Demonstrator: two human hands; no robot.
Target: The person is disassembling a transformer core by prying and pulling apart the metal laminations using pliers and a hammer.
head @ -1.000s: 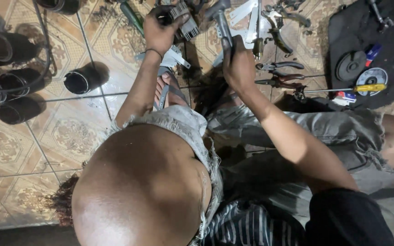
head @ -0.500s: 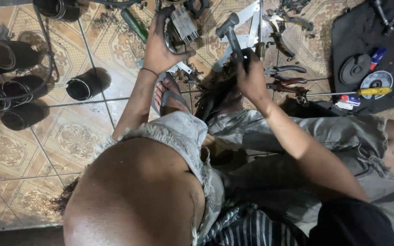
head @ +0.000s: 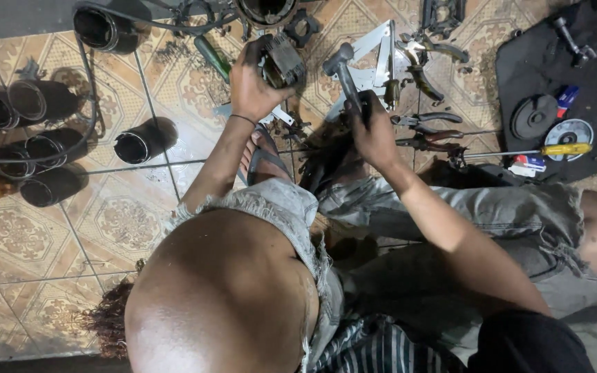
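A: Knees first, nearest the camera: bare left knee low in frame, grey frayed denim shorts (head: 450,207) over the right leg. Person sits on the patterned tiled floor (head: 29,235), one foot in a dark sandal (head: 264,157) between the forearms.

B: Hands?

A: Left hand (head: 253,83) closed around a dark, blocky ribbed metal part, likely a motor core (head: 283,61), lifted just above the floor. Fingers wrapped over its near side; grip looks full. Right hand (head: 374,131) clenched on the lower handle of a grey metal hammer (head: 343,72), head uppermost.

B: Key relation?

A: Hammer's long axis runs from the right fist up and slightly left, so its head sits just right of the ribbed part, near but apart. Part lies straight ahead of the left hand, left of the hammer head. The left hand is on it; the right reaches it only through the tool.

B: Beyond the hands?

A: Red-handled pliers (head: 426,141) and a yellow-handled screwdriver (head: 561,149) to the right, the latter by a black mat (head: 589,83). Dark cylindrical sleeves (head: 133,145) near the floor's left edge.

B: Change from half a second ago?

A: Both hands sit lower in frame. Hammer head has swung closer to the part; grips unchanged.
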